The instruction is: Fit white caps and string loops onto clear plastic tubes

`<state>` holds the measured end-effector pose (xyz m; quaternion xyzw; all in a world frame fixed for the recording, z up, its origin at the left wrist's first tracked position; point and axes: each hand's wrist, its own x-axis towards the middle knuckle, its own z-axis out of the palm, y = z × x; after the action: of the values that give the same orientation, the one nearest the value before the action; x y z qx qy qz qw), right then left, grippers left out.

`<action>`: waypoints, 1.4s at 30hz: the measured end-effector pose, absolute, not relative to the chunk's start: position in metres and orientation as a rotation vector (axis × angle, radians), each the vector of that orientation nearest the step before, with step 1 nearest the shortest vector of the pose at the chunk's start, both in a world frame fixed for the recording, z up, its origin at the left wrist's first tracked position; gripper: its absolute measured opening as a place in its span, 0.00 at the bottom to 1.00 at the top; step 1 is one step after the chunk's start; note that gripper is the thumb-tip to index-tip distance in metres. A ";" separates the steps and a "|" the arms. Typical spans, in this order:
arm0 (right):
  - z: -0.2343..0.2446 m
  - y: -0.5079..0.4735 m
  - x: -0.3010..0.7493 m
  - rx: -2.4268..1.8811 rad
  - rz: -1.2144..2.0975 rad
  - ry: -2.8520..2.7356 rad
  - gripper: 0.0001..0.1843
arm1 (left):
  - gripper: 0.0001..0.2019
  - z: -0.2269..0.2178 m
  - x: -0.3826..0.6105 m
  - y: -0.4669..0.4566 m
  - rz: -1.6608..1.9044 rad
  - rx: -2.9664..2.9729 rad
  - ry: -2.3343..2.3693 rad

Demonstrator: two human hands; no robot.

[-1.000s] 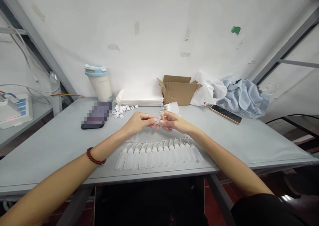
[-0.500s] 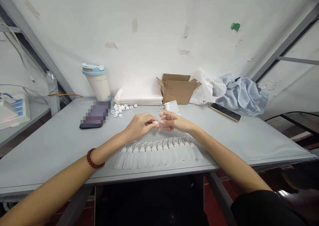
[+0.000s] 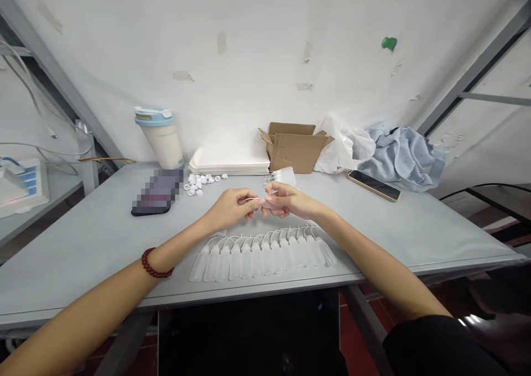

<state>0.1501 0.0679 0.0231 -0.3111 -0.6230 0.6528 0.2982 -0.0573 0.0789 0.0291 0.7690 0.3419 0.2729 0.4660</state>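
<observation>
My left hand and my right hand meet above the middle of the table. My right fingers are closed around a small translucent plastic tube, most of which they hide. My left thumb and fingers pinch its end, where a thin white cord shows; whether a cap is under the fingertips I cannot tell. Below the hands lies a row of several translucent tubes with white caps and looped cords. Just beyond my right hand is a bunch of similar clear pieces.
A pile of small white caps lies left of centre. Behind stand a stack of white sheets, an open cardboard box and a plastic bag. A lidded cup, two phones and a blue cloth flank them.
My left fingertips have closed in further over the tube's end, covering the white part seen before. The right hand stays almost in place.
</observation>
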 end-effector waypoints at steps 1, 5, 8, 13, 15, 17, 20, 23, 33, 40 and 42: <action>0.023 0.068 0.150 -0.829 1.738 -1.655 0.14 | 0.16 0.029 -0.057 0.079 0.666 1.880 0.839; 0.023 0.066 0.149 -0.849 1.768 -1.641 0.13 | 0.14 0.028 -0.057 0.077 0.684 1.937 0.820; 0.023 0.065 0.150 -0.866 1.812 -1.600 0.13 | 0.11 0.027 -0.056 0.075 0.809 2.014 0.778; 0.025 0.064 0.148 -0.861 1.827 -1.576 0.13 | 0.10 0.030 -0.056 0.074 0.799 1.901 0.733; 0.027 0.064 0.148 -0.857 1.787 -1.592 0.13 | 0.11 0.032 -0.057 0.075 0.755 1.834 0.769; 0.028 0.064 0.147 -0.880 1.735 -1.614 0.13 | 0.12 0.034 -0.058 0.078 0.748 1.779 0.816; 0.028 0.065 0.147 -0.943 1.593 -1.653 0.15 | 0.14 0.033 -0.058 0.083 0.776 1.662 0.878; 0.024 0.066 0.145 -0.977 1.412 -1.689 0.15 | 0.15 0.030 -0.058 0.085 0.783 1.633 0.922; 0.020 0.067 0.142 -0.986 1.454 -1.621 0.23 | 0.12 0.025 -0.059 0.082 1.058 2.101 0.870; 0.020 0.067 0.143 -0.932 1.402 -1.606 0.21 | 0.20 0.031 -0.060 0.085 0.744 1.848 0.882; 0.021 0.066 0.142 -0.954 1.418 -1.596 0.22 | 0.20 0.029 -0.059 0.083 0.762 1.934 0.878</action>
<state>0.1422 0.0660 0.0213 -0.3756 -0.6282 0.5582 0.3908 -0.0594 0.0832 0.0289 0.7744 0.3518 0.3052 0.4282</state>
